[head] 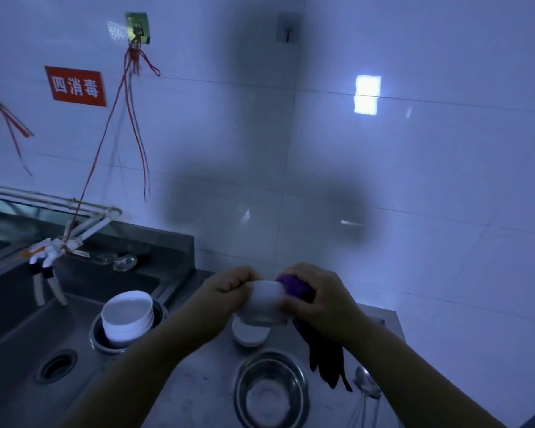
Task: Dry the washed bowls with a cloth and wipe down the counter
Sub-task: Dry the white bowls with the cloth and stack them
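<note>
I hold a white bowl (264, 302) up over the steel counter (195, 375), tipped on its side. My left hand (229, 287) grips its rim with curled fingers. My right hand (315, 296) presses a purple cloth (292, 284) against the bowl, fingers curled round the cloth, whose dark tail hangs below my wrist. Under the held bowl another white bowl (250, 335) stands on the counter. A stack of white bowls (127, 318) sits in a metal basin (98, 335) in the sink.
A steel bowl (272, 393) stands on the counter near me, with a metal spoon (366, 383) to its right. The sink (22, 344) with its drain lies to the left, a tap (48, 257) above it. Tiled walls close off the back and right.
</note>
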Motion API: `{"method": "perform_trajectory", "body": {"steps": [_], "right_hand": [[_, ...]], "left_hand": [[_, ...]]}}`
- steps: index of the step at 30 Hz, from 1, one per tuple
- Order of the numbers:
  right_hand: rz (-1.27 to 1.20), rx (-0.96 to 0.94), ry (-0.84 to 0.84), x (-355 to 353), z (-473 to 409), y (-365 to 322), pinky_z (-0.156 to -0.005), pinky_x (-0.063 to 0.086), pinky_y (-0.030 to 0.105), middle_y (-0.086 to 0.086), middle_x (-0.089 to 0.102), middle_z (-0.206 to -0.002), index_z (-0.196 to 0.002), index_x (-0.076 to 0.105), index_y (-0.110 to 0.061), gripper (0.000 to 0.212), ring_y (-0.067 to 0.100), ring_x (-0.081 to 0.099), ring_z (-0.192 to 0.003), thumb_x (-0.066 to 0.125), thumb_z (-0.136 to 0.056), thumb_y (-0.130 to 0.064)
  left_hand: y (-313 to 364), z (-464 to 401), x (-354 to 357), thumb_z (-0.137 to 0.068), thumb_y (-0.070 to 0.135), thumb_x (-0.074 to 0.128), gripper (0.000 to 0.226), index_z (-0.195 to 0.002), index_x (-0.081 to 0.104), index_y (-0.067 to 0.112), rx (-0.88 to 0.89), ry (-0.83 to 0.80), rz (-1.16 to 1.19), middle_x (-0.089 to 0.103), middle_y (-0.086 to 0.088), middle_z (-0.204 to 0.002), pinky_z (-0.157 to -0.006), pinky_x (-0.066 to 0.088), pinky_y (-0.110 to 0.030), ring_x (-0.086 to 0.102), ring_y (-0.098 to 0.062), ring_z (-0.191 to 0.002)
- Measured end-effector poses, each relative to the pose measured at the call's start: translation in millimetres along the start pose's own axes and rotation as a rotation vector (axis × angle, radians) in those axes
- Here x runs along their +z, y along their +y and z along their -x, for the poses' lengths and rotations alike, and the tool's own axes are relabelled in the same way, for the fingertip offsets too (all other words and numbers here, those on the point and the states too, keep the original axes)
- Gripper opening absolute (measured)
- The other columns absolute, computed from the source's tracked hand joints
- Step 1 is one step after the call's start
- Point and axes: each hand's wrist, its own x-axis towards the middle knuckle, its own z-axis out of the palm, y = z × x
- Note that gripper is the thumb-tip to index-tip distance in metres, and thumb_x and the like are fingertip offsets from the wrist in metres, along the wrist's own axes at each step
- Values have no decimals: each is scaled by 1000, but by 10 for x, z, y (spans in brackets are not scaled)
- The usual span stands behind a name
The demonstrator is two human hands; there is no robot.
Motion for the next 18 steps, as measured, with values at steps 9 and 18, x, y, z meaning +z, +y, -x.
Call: {"method": "perform_trajectory", "body": {"steps": [9, 18], "right_hand": [[486, -211, 240, 782, -209, -196, -59, 53, 29, -2, 67, -70, -76, 67, -18, 31, 13, 60, -62, 70, -76, -49], [603, -218, 358, 1216, -276, -226, -66, 55, 28, -3, 70, -78, -87, 68, -18, 32, 11, 66, -69, 55, -84, -46]], "left_hand": [[-581, -31, -373, -83, 23, 68, 45, -115, 39, 35, -148, 292, 191, 47, 10, -118, -79, 45, -19, 50, -5, -105], [-822, -66, -349, -75, 38, 70, 47, -116, 47, 34, -273, 191, 589, 56, -1, -115, -71, 54, -27, 60, -20, -101]]}}
